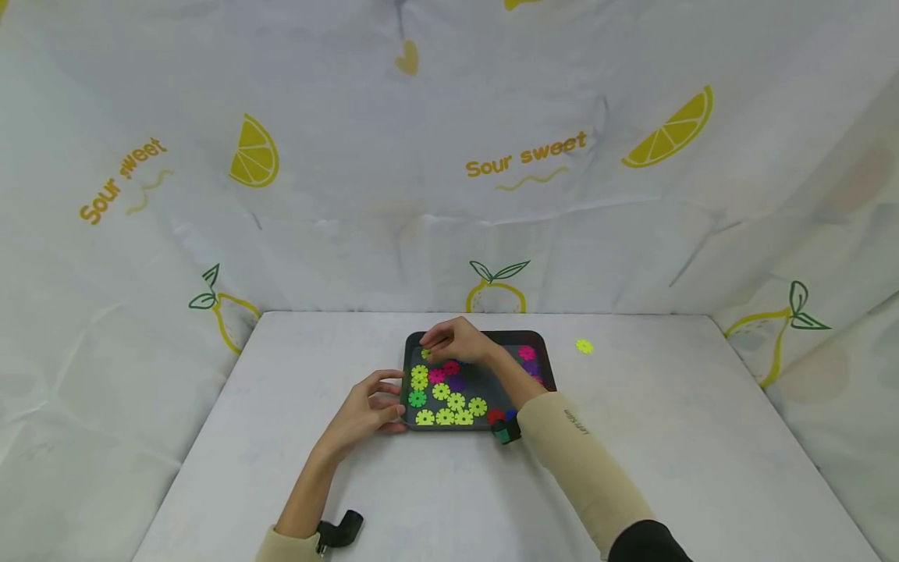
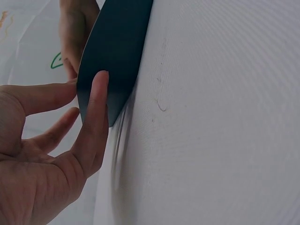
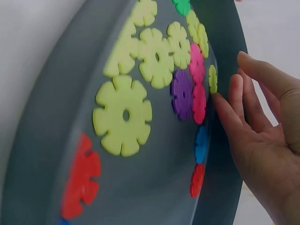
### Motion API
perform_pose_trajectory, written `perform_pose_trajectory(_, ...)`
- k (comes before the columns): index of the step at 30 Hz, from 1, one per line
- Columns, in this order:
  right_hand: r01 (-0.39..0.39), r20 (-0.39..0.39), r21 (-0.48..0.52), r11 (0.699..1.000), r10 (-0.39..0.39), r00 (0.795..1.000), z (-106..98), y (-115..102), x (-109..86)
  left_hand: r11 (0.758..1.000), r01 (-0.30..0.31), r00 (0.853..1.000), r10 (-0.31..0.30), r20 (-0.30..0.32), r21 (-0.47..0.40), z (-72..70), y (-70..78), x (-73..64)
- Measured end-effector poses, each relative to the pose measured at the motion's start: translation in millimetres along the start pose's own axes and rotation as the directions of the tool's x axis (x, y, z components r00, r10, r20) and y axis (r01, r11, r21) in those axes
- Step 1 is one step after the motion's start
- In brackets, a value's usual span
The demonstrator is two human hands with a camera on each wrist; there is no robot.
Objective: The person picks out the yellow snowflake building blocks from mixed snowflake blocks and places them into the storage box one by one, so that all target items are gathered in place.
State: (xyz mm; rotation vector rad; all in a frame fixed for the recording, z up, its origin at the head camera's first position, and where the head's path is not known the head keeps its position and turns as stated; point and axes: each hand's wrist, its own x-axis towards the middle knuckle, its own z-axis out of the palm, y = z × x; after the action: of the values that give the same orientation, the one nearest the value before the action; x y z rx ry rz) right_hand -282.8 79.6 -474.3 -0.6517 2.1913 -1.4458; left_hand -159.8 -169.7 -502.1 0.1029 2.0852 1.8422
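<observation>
My left hand (image 1: 361,414) is at the near left side of a dark rectangular tray (image 1: 477,428). In the left wrist view its relaxed fingers touch the tray's outer wall (image 2: 119,51) and rim. Over the tray's far left part is my right hand (image 1: 460,343), reaching across it. Its fingertips are right at a yellow-green notched plastic disc (image 3: 213,78) by the far wall, as the right wrist view shows. Several more yellow-green discs (image 3: 123,116) lie in the tray's left half, beside a green disc (image 1: 417,398), a purple disc (image 3: 181,94) and pink discs (image 3: 198,103).
One yellow-green disc (image 1: 584,346) lies outside the tray on the white table (image 1: 653,437), at the right. Along the tray's right side are pink and purple discs (image 1: 527,353); a red disc (image 1: 495,416) is near the front wall. A lemon-print white cloth (image 1: 365,234) hangs behind the table.
</observation>
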Motion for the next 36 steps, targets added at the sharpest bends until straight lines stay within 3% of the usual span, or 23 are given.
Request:
perform_pose_trajectory(8,0.01,0.001,0.0,1.0,-0.01,1.0,9.2,0.3,6.7,1.0,-0.009,1.0,0.009,0.005,0.003,-0.1,0.3,-0.5)
perform_pose_trajectory(16,-0.033,-0.085,-0.066,0.997,0.027,0.996,7.3,-4.9,2.6,1.0,-0.012,1.0,0.012,0.007,-0.001,0.7,1.0,-0.3)
perform_pose_trajectory(24,-0.067,-0.061,-0.149,0.987,0.058,0.996,9.0,-4.3,5.6,1.0,-0.001,1.0,0.001,-0.01,-0.001,1.1,1.0,0.3)
perform_pose_trajectory(36,-0.069,-0.03,-0.139,0.988,0.066,0.997,20.5,-3.2,15.4,1.0,-0.012,1.0,0.012,0.005,0.009,-0.7,0.4,-0.2)
